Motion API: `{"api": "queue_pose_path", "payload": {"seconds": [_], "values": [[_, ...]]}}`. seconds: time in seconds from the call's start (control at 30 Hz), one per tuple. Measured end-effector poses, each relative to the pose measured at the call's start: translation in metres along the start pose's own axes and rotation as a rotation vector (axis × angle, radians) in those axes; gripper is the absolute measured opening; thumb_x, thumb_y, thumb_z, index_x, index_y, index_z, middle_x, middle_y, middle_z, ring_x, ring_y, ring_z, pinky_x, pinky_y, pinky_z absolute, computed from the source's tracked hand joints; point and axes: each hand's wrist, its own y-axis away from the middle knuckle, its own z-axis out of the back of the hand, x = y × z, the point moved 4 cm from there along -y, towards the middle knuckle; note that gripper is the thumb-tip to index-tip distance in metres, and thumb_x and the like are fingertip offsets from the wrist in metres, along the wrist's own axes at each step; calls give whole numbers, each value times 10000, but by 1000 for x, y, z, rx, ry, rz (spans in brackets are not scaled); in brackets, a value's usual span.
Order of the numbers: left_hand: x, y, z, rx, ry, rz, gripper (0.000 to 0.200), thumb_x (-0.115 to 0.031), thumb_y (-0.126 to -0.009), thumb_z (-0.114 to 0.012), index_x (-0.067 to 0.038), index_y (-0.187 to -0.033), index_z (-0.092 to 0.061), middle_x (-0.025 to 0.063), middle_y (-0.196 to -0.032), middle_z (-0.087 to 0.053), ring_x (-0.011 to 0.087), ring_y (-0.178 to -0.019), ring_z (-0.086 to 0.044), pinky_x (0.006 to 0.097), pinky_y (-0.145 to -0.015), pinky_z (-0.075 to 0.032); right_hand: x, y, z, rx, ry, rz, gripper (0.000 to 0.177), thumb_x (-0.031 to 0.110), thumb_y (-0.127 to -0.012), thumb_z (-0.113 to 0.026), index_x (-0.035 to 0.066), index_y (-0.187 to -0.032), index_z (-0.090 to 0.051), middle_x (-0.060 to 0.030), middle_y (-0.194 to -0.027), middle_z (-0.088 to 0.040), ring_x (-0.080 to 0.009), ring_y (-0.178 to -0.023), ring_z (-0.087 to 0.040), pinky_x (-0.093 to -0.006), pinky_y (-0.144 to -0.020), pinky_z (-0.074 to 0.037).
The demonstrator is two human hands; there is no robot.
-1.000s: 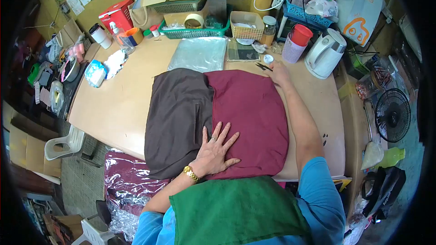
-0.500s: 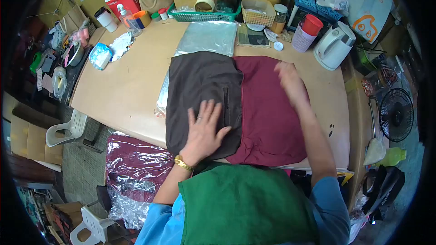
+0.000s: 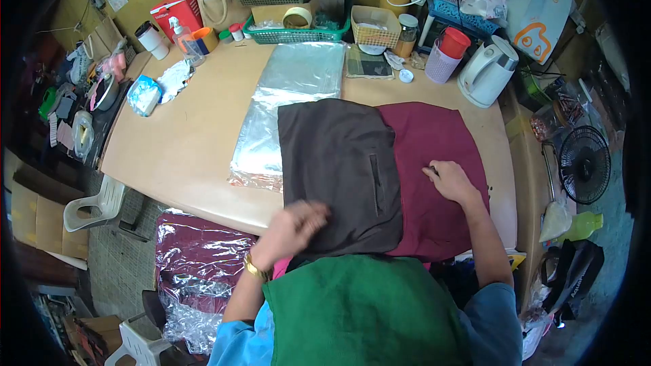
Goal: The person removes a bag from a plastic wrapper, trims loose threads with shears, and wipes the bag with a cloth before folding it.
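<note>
A folded cloth piece lies flat at the table's front edge, with a dark brown half (image 3: 332, 169) on the left and a maroon half (image 3: 434, 135) on the right. A narrow slit, like a pocket opening, runs down the brown half. Over the brown half's lower left corner is my left hand (image 3: 288, 230), its fingers bent and smeared by motion. My right hand (image 3: 453, 181) is closed above the maroon half; a small dark thing shows at its fingertips, too small to name.
Shiny clear plastic bags (image 3: 298, 71) lie behind the cloth on the table (image 3: 176, 142). A plastic-wrapped maroon package (image 3: 196, 257) sits below the table edge at left. At the back stand a green basket (image 3: 298, 35), a red cup (image 3: 454, 42) and a white kettle (image 3: 487, 73).
The cloth has shifted right and slightly toward me. My left hand has come off the brown half's middle, curling its fingers. My right hand has come down from the maroon half's top edge.
</note>
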Motion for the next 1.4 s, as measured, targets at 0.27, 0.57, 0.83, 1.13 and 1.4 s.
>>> {"api": "queue_pose_path", "payload": {"seconds": [0.27,0.57,0.83,1.13,1.4], "values": [[140,-153,80,-633,-41,372,649,-182,-928,-666,104,-1424,-359,253,-1163,-668,306,-1017,-700,361,-819,-561,115,10,3,-60,-653,267,128,94,-887,-720,-16,-916,-661,-98,-847,-640,-141,-727,-627,-294,-662,-496],[11,-133,22,-207,703,29,316,-69,-887,-717,-2,-1189,-653,13,-993,-699,83,-871,-633,248,-794,-513,173,-22,65,-372,-881,444,367,-31,-881,-679,25,-1231,-583,-113,-1226,-637,-91,-831,-645,-238,-675,-525],[-42,-62,7,-452,728,-34,270,-57,-928,-680,-11,-1193,-660,-30,-856,-583,37,-761,-520,197,-691,-434,168,-39,24,38,-1007,454,125,56,-898,-714,-1,-985,-644,5,-871,-640,-42,-740,-523,-233,-674,-437],[-32,-37,37,-278,425,123,408,-154,-931,-707,3,-1298,-623,-54,-820,-566,-11,-638,-481,170,-542,-363,161,-3,17,-373,-867,318,164,34,-852,-753,2,-810,-597,-16,-697,-586,-53,-616,-502,-249,-564,-407],[-19,-52,-3,-241,1104,196,198,-137,-965,-666,15,-1091,-667,98,-976,-703,83,-767,-682,187,-626,-552,163,9,18,-367,-883,313,153,66,-840,-764,0,-859,-627,-59,-750,-578,-138,-656,-562,-290,-588,-438]]}}
